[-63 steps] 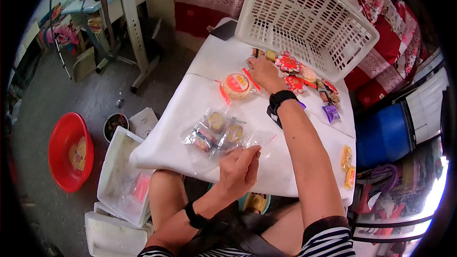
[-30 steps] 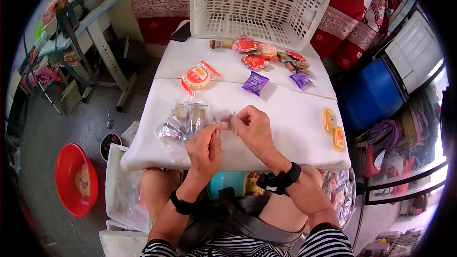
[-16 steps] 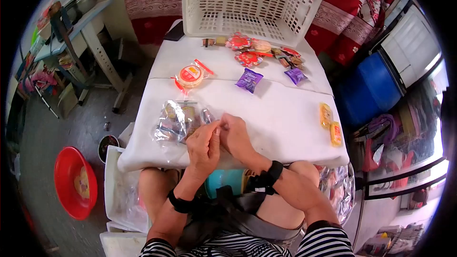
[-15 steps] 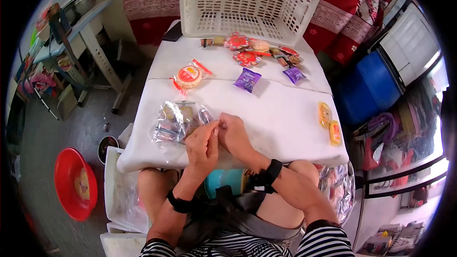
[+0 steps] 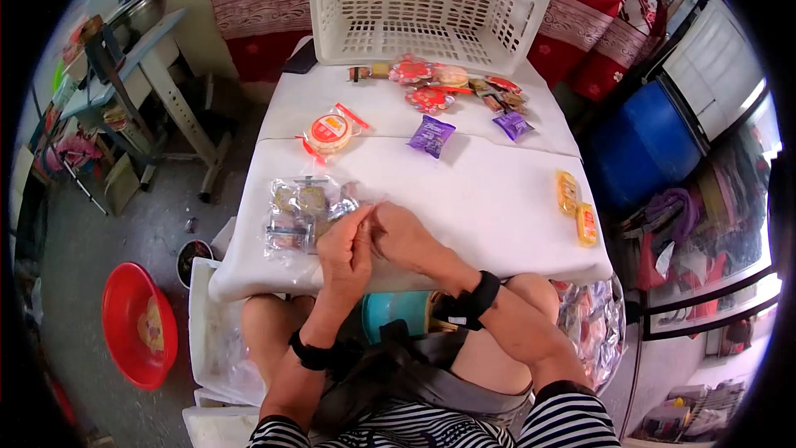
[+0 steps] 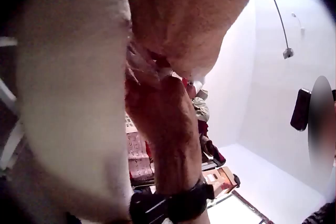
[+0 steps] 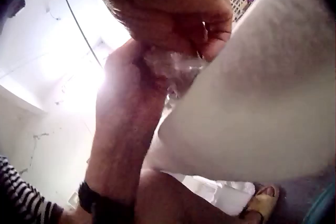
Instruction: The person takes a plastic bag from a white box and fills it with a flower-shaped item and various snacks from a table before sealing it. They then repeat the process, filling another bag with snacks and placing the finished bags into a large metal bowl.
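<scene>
A clear plastic bag (image 5: pixel 286 241) lies near the table's front left, with several small wrapped snacks (image 5: pixel 312 199) inside it. My left hand (image 5: pixel 344 253) pinches the bag's mouth between thumb and fingers. Right against it, my right hand (image 5: pixel 406 236) holds the bag's edge, its fingertips partly hidden behind the left hand. Crumpled clear film (image 7: pixel 176 64) shows between the two hands in the right wrist view. One small reddish-brown wrapped snack (image 5: pixel 348 192) sits just inside the bag, near the fingers.
A round orange-labelled snack (image 5: pixel 329 132), two purple packets (image 5: pixel 431 136) and two yellow packs (image 5: pixel 586 226) lie on the white table (image 5: pixel 489 199). Several packets (image 5: pixel 429 99) are heaped before a tilted white basket (image 5: pixel 423 46). A red basin (image 5: pixel 124 365) stands on the floor.
My right hand has come from the heap at the back to the bag's mouth with a small wrapped snack, which is now in the bag. My left hand has kept hold of the bag.
</scene>
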A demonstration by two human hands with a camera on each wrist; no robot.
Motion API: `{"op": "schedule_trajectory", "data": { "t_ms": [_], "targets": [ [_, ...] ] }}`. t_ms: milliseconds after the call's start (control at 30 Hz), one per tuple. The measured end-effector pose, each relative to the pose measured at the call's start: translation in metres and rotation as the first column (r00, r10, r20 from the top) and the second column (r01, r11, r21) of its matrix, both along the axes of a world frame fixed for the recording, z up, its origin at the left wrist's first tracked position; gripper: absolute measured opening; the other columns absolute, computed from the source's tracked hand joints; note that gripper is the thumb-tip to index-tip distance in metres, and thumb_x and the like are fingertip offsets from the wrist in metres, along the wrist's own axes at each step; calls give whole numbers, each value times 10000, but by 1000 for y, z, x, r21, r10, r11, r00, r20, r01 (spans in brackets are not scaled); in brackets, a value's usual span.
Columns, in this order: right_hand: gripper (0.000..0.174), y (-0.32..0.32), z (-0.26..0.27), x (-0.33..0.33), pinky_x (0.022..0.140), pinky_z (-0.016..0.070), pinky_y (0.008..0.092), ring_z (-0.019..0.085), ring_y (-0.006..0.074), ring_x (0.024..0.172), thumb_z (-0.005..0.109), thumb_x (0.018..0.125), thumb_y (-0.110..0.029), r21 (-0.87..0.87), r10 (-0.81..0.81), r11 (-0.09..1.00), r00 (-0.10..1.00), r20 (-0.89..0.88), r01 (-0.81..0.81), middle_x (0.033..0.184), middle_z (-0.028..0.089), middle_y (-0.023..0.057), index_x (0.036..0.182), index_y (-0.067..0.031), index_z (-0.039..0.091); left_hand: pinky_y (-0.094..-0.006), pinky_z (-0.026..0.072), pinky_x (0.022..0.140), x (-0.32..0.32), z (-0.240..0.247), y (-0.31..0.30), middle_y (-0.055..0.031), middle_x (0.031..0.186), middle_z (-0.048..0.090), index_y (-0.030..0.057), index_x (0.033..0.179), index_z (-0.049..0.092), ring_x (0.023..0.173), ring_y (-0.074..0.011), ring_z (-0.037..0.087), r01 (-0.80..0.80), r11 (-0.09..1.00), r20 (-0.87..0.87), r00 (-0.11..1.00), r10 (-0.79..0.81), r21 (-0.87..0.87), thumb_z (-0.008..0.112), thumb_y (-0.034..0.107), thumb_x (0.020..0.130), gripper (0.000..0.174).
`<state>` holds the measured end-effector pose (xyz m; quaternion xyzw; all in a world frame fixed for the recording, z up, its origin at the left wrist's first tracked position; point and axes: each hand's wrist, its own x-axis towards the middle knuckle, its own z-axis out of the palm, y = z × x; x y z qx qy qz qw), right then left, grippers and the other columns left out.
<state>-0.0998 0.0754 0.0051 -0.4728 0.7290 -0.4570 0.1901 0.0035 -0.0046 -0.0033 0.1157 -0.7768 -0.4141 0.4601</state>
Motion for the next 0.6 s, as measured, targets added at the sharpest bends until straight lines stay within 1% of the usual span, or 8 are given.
{"op": "schedule_trajectory", "data": {
  "t_ms": [33, 100, 200, 267, 333, 433, 533, 600],
  "targets": [
    [128, 1, 6, -6, 622, 447, 426, 565, 383, 743, 508, 738, -50, 143, -4, 990, 999, -49, 11, 797, 590, 208, 838, -9, 576, -322, 484, 644, -1, -1, 0, -169, 836, 645, -20, 1019, 604, 730, -285, 630, 15, 999, -15, 1000, -15, -49, 543, 3, 847, 183],
    [162, 10, 23, -15, 629, 456, 416, 579, 370, 716, 528, 735, -68, 93, -28, 995, 993, -116, 39, 826, 600, 220, 870, -5, 592, -342, 478, 624, -1, 2, -1, -181, 816, 634, -28, 1010, 602, 705, -306, 616, -10, 994, -52, 999, 4, -112, 548, -22, 826, 192],
    [243, 18, 38, -24, 642, 469, 394, 593, 340, 688, 559, 732, -90, 79, -239, 967, 971, -31, 241, 827, 610, 217, 951, 9, 593, -362, 453, 577, 4, 6, 0, -184, 759, 610, -28, 1018, 594, 634, -300, 587, 29, 999, 48, 998, -27, -44, 528, -56, 811, 219],
    [335, 20, 38, -25, 618, 463, 286, 572, 139, 684, 580, 775, -100, 13, -311, 950, 949, -52, 312, 744, 610, 87, 1095, -2, 559, -351, 449, 564, 2, 4, 0, -172, 730, 601, -27, 1017, 595, 614, -294, 577, 22, 996, 19, 1000, -21, -90, 550, -37, 804, 219],
    [360, 11, 17, -30, 630, 469, 286, 576, 140, 698, 580, 775, -91, -30, -223, 974, 975, -23, 222, 747, 610, 87, 1120, 4, 542, -341, 445, 552, 3, 4, 2, -160, 701, 591, -26, 1016, 596, 594, -288, 566, 20, 990, -13, 1000, -22, -140, 572, -17, 797, 221],
    [338, -2, 16, -33, 590, 483, 269, 582, 128, 696, 578, 778, -88, -31, -103, 994, 994, 25, 104, 747, 611, 74, 1101, 7, 547, -340, 440, 575, 13, 12, 6, -131, 715, 572, -19, 1057, 579, 604, -274, 539, 95, 995, 147, 985, -89, -38, 653, 65, 758, 319],
    [271, -6, 31, -39, 519, 474, 234, 570, 104, 639, 572, 782, -90, 127, -182, 978, 971, 153, 164, 746, 614, 49, 1033, 13, 566, -360, 437, 620, 17, 22, 8, -122, 774, 553, -13, 1130, 541, 653, -285, 515, 107, 959, 183, 981, -59, -263, 719, 150, 707, 487],
    [221, 0, 37, -41, 464, 444, 191, 546, 83, 579, 590, 787, -121, 101, -201, 979, 892, 406, 175, 735, 610, 30, 964, 10, 578, -381, 446, 672, 15, 22, 14, -136, 850, 556, -12, 1197, 508, 743, -308, 518, -50, 888, 204, 966, 160, -458, 707, 144, 707, 551]
  ]
}}
